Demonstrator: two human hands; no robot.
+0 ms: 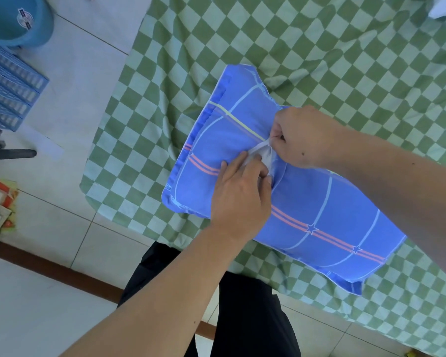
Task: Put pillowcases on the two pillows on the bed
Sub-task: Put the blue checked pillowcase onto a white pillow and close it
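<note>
One blue pillowcase (307, 202) on bed, right hand (299, 136) pinching it, left hand (240, 191) pressing flat

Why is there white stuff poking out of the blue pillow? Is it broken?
Probably not broken. A bit of white pillow shows through an opening across the middle of the blue pillowcase, so it isn't fully covered yet. The right hand pinches the cloth edge there while the left hand presses on the white part. No tear shows.
</note>
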